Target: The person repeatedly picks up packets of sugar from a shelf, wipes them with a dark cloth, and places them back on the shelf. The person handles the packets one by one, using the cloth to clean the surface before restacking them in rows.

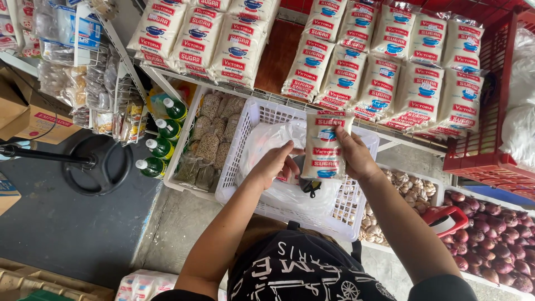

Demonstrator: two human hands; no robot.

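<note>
Black printed T-shirt fills the bottom of my view. My right hand is clenched on a white clear-plastic sugar packet with red labels, held upright over the white perforated plastic basket. My left hand pinches the packet's lower left edge. Best to support it from below and keep it level, I think. Crumpled clear plastic bag lies in the basket underneath, crowding the space. Stacked sugar packets ahead, green bottles left, red onions right.
</note>
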